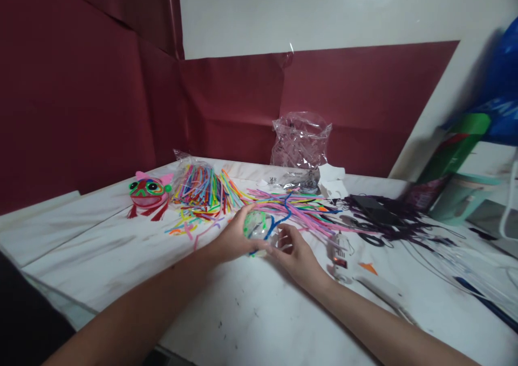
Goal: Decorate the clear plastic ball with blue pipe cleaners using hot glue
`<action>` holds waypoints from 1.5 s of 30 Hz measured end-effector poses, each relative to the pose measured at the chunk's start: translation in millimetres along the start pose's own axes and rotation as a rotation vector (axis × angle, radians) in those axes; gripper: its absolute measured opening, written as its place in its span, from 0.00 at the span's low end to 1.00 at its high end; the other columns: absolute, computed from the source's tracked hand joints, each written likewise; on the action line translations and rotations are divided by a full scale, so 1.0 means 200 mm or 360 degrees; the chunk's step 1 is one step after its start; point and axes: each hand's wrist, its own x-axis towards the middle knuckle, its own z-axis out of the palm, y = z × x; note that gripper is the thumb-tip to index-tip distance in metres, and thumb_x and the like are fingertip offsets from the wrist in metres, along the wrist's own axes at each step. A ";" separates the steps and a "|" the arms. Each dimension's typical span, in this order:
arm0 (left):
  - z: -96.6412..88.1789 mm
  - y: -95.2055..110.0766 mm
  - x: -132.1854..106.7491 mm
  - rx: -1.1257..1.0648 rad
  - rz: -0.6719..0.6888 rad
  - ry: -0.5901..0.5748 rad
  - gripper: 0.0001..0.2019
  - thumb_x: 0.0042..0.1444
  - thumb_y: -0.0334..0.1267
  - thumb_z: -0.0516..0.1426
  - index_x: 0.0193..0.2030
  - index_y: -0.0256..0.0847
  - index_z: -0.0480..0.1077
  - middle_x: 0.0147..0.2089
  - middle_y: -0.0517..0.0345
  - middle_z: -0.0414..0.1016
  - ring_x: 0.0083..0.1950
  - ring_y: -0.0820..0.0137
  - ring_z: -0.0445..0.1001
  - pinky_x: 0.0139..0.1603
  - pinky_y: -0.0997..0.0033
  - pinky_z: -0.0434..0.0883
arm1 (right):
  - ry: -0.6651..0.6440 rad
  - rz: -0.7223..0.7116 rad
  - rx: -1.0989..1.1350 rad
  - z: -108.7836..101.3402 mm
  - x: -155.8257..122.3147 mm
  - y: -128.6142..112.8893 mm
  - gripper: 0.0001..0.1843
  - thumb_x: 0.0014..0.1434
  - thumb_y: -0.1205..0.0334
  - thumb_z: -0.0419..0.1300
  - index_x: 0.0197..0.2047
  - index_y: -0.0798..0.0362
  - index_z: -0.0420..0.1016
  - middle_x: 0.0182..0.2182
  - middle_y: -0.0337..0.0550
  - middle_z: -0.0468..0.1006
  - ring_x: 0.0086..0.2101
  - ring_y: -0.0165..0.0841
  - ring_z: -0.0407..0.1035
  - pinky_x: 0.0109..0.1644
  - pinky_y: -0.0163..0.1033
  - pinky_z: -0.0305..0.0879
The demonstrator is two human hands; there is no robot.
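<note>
A clear, rounded plastic form (256, 227) trimmed with green pipe cleaner (263, 217) is held up over the near middle of the marble-patterned tabletop (243, 312). The left hand (237, 235) curls around its left side, thumb along the near edge, gripping it. A bent blue pipe cleaner (279, 223) rises from the form's right side. The right hand (297, 255) is at that side with its fingers bent and its thumb near the left thumb; whether it pinches anything I cannot tell. Just beyond the hands spreads a loose pile of mostly pink pipe cleaners (303, 217), and left of that lies a clear bag of multicoloured pipe cleaners (198, 185). Farther left sits a pink lion-head figure (146, 194) with green-rimmed eyes and red tassels. To the right are a white device (340, 250) with a glowing red-orange spot, an orange scrap (368, 269) and a black phone (374, 209) among dark purple strands (423, 225).
</note>
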 end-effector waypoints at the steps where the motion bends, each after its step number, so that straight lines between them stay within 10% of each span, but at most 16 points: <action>1: 0.00 0.00 0.00 0.0065 0.0010 0.0001 0.41 0.36 0.37 0.68 0.59 0.41 0.60 0.63 0.45 0.63 0.65 0.53 0.58 0.64 0.57 0.55 | -0.0037 -0.0005 -0.0032 0.00 0.00 0.00 0.26 0.47 0.52 0.63 0.48 0.52 0.64 0.32 0.40 0.69 0.30 0.34 0.66 0.31 0.39 0.67; 7: -0.02 0.01 -0.01 0.0242 0.0043 -0.0068 0.36 0.40 0.35 0.65 0.60 0.40 0.61 0.61 0.46 0.65 0.62 0.52 0.61 0.64 0.55 0.57 | 0.0003 -0.0131 -0.0170 -0.06 0.02 -0.06 0.11 0.58 0.53 0.55 0.38 0.51 0.69 0.29 0.42 0.72 0.29 0.35 0.68 0.33 0.41 0.66; 13: -0.01 0.04 -0.01 0.0263 0.0138 -0.0070 0.36 0.35 0.33 0.66 0.56 0.41 0.66 0.59 0.47 0.66 0.62 0.51 0.62 0.64 0.55 0.57 | 0.0125 -0.0817 -0.0682 -0.16 0.05 -0.14 0.08 0.56 0.60 0.57 0.41 0.48 0.72 0.42 0.50 0.75 0.45 0.46 0.67 0.49 0.53 0.62; 18: -0.01 0.06 -0.01 0.0300 0.0101 -0.0090 0.34 0.35 0.32 0.65 0.54 0.41 0.67 0.58 0.47 0.66 0.62 0.50 0.62 0.63 0.55 0.58 | -0.0257 -0.0713 -0.0644 -0.18 0.06 -0.13 0.09 0.62 0.61 0.52 0.37 0.48 0.73 0.30 0.45 0.77 0.33 0.39 0.71 0.38 0.45 0.67; 45: -0.06 0.02 0.02 0.0556 0.0367 -0.0584 0.34 0.47 0.42 0.61 0.62 0.39 0.58 0.65 0.45 0.57 0.67 0.54 0.53 0.67 0.55 0.53 | -0.0307 -0.0864 -0.0652 -0.19 0.08 -0.15 0.06 0.62 0.68 0.52 0.33 0.50 0.65 0.30 0.44 0.72 0.32 0.36 0.69 0.36 0.40 0.67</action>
